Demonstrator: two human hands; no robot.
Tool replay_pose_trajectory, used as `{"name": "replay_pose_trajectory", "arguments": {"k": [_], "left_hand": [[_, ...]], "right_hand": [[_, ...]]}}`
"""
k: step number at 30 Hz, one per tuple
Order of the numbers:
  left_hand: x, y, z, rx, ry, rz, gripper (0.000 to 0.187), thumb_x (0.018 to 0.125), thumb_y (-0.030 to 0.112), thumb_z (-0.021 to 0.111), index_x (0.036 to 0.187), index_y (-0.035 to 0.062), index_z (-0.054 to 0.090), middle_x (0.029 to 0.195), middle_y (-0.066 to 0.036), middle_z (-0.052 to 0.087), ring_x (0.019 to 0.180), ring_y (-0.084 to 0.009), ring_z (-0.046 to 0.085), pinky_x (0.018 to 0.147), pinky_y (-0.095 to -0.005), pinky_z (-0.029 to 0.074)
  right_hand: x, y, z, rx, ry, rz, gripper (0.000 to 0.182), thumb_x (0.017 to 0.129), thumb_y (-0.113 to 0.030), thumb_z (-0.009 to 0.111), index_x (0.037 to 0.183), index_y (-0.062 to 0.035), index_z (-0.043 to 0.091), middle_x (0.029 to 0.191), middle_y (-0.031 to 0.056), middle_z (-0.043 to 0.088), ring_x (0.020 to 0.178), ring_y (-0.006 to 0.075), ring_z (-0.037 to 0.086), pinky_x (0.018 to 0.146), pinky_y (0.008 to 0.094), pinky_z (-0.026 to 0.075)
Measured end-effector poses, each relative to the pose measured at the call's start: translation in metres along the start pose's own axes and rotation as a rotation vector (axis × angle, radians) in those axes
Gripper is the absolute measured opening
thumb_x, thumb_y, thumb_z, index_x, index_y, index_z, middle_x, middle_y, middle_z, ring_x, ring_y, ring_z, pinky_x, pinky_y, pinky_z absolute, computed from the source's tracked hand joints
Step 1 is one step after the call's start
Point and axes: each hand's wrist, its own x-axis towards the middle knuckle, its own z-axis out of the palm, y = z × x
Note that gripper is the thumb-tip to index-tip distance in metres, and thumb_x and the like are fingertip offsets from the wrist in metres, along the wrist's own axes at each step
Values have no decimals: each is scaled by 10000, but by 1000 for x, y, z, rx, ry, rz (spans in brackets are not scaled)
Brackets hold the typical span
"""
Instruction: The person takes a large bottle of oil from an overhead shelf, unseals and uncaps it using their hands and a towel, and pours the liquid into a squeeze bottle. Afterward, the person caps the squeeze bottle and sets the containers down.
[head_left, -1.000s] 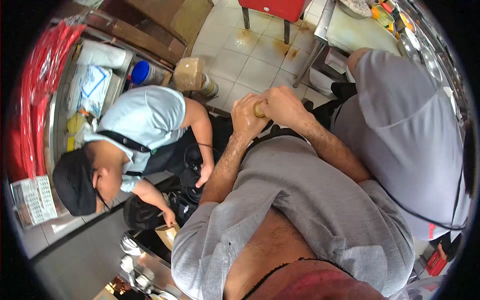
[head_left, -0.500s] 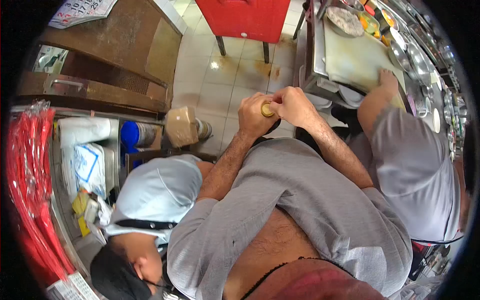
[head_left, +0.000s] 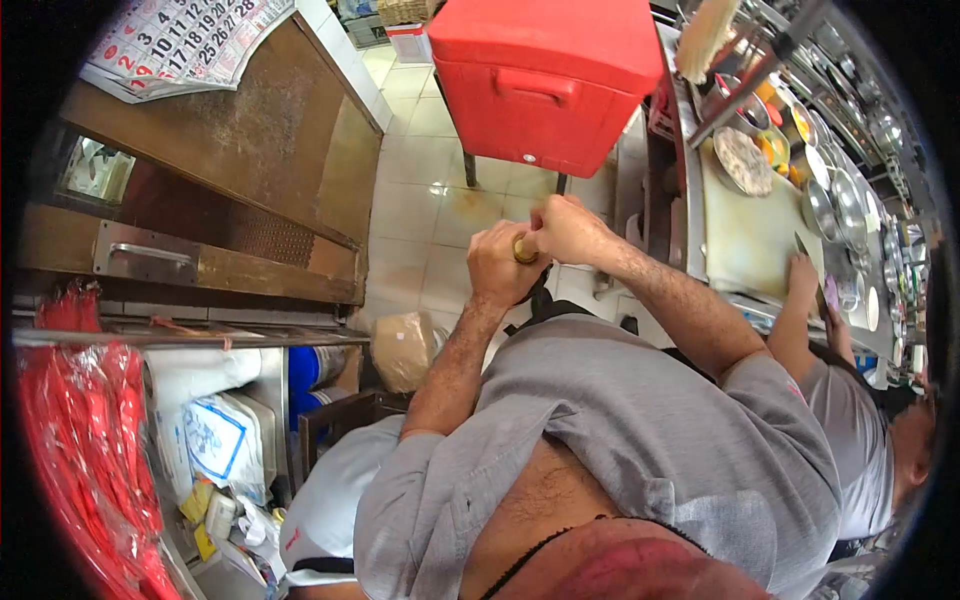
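Note:
My left hand [head_left: 503, 265] is wrapped round a small container with a yellowish round top [head_left: 523, 248], held in front of my waist. Most of the container's body is hidden in the fist. My right hand [head_left: 572, 231] is closed and meets the left at the container's right side. Whatever its fingers grip there is too small and covered to make out.
Ahead stands a red cooler box [head_left: 550, 85] on legs. On the right, a co-worker's hand holds a knife [head_left: 801, 244] at a cutting board [head_left: 745, 235] beside metal bowls. Another person is at the lower left, near shelves and a cardboard box [head_left: 403, 352].
The view has shifted forward, showing more of the red box. My right hand has turned over and closed near the container's top. The co-worker on the right now appears farther off.

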Motion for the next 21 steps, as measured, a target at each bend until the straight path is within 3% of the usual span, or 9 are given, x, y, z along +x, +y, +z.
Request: {"name": "replay_pose_trajectory", "arguments": {"k": [2,4,6,14,16,17,20,21], "left_hand": [[30,-17,-15,9,10,-42,335,589,236,802,817,70,620,737,-97,625,684,-298,612,623,-396,461],[62,-39,-24,18,72,-15,335,586,244,812,779,61,609,674,-116,612,630,-315,612,580,-387,472],[101,-54,-38,16,-16,-163,274,613,258,758,785,95,620,733,-65,613,721,-291,600,679,-394,443],[303,-85,-97,-1,111,55,321,607,270,777,726,33,596,667,-140,611,637,-329,611,570,-399,479],[356,-88,-103,13,112,97,314,608,266,773,730,30,604,667,-141,615,637,-320,616,575,-390,482],[381,-90,-104,27,117,133,308,610,262,769,734,28,612,668,-142,619,637,-311,620,579,-381,484],[451,-108,-96,-46,59,251,283,615,250,746,765,36,636,674,-123,629,612,-272,620,583,-347,491],[471,-114,-91,-62,39,268,283,615,250,746,765,36,636,674,-123,629,612,-272,620,583,-347,491]], "right_hand": [[35,-13,-7,-60,152,-191,269,692,-213,633,772,44,623,649,193,613,655,311,635,618,390,505],[70,-32,-28,-54,100,-212,272,680,-229,635,761,31,622,675,206,610,720,352,629,662,406,497],[104,-49,-51,-97,63,-265,277,670,-226,636,742,41,613,677,223,599,711,348,629,654,410,492],[224,-123,-190,-123,308,-641,301,694,-250,592,722,49,589,654,213,578,630,305,596,602,393,474],[245,-143,-234,-189,307,-623,296,697,-249,582,729,46,588,640,175,578,637,263,592,602,366,472],[267,-141,-253,-168,291,-736,282,693,-241,582,718,39,585,606,141,558,595,225,567,557,346,455],[295,-149,-301,-116,215,-609,211,699,-215,582,629,-17,561,514,21,457,464,111,458,408,287,357],[314,-145,-316,-328,215,-674,190,761,-181,574,648,-29,558,500,18,453,435,106,451,385,280,348]]}}
